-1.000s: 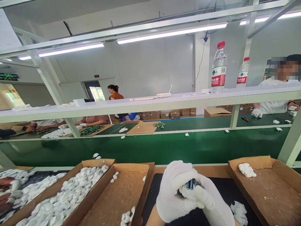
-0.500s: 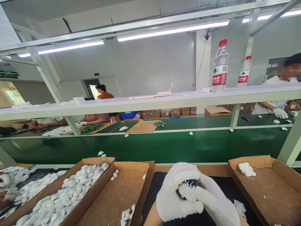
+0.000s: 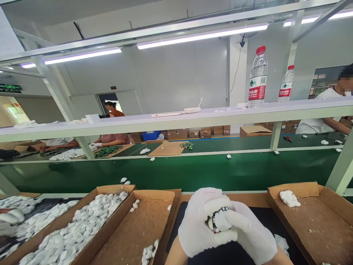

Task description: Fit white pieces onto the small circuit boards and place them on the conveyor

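Note:
Both my hands wear white gloves and meet over the black mat [image 3: 180, 217]. Between them is a small white rounded piece with a black, beaded-looking edge [image 3: 221, 219]; a tiny pink spot shows at its lower side. My left hand [image 3: 197, 224] curls around the piece from the left, fingers bent above and below it. From the right, my right hand [image 3: 253, 232] is closed on it, a finger or thumb pressing its white face. The gloves cover part of the piece, so its exact kind cannot be told.
A cardboard tray [image 3: 132, 228] holds a few white pieces; another, heaped with white pieces [image 3: 74, 224], stands left of it. A tray with a crumpled white glove or cloth [image 3: 289, 198] is right. Beyond runs a green conveyor belt [image 3: 182, 173], under a shelf [image 3: 138, 123] with bottles [image 3: 257, 82].
The piece has turned in my fingers, showing more of its beaded edge. Small parts on the belt have shifted right. The co-worker at right has moved, and the glove there is out of sight.

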### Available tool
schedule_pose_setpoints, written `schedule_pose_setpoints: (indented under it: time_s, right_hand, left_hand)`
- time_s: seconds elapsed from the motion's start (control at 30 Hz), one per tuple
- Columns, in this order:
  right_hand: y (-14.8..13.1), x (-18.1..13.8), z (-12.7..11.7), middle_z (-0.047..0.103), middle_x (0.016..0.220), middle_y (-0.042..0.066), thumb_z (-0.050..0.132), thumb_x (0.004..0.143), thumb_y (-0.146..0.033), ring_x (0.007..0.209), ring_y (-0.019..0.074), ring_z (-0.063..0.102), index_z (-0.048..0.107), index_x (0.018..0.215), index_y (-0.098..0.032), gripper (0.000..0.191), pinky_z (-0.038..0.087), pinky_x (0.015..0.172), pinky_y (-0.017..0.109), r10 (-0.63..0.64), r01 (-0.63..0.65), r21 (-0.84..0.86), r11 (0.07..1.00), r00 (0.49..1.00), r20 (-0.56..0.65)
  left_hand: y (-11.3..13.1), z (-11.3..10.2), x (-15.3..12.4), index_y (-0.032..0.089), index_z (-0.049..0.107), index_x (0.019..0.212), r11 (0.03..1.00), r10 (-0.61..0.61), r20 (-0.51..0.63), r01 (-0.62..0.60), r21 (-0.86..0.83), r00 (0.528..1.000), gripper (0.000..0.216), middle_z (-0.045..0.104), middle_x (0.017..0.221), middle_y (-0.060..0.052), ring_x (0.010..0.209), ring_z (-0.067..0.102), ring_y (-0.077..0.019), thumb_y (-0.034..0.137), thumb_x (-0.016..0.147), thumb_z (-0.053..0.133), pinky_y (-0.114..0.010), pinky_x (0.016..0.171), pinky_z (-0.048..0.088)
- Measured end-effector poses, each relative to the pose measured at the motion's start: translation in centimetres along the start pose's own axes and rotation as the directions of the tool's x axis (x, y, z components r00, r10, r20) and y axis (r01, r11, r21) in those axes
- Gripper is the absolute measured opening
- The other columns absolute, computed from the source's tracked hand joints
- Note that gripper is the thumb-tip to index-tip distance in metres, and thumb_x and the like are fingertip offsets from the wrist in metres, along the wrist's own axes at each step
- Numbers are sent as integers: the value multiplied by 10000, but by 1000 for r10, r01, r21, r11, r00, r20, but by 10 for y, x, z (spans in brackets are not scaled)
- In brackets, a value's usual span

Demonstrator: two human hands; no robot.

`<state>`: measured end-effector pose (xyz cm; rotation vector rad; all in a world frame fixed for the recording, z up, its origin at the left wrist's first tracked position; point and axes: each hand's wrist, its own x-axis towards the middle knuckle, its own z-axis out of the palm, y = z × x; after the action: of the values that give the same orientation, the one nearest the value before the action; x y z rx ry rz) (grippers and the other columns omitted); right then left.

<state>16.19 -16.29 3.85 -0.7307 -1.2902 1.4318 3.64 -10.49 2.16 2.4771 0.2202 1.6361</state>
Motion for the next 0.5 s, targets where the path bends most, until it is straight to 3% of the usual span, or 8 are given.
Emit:
schedule_pose_setpoints:
  time_s: [0.17,0.33,0.5]
  right_hand:
    - [-2,-1,1,479,651,23,637,714,-495,661,154,419,526,586,-148,386,337,628,285,3,-3,-120,993,1000,-4]
    - [-4,-2,3,506,660,21,622,735,-440,704,170,438,554,625,-154,314,362,663,291,15,-24,-97,995,995,-95]
    - [1,-1,-1,495,710,21,586,764,-402,733,172,427,517,608,-165,292,366,684,299,20,-30,-186,982,998,-54]
  left_hand:
    - [-4,-2,-2,256,615,1026,981,-46,42,53,-189,998,428,680,898,-57,871,633,-222,422,653,745,-351,762,539]
    - [-8,3,-6,251,606,1064,975,-127,26,129,-181,992,437,657,993,-75,921,617,-230,357,666,750,-368,798,520]
    - [-10,0,-8,249,633,1020,955,-160,105,181,-236,981,455,587,1123,-90,976,604,-253,482,645,744,-393,830,514]
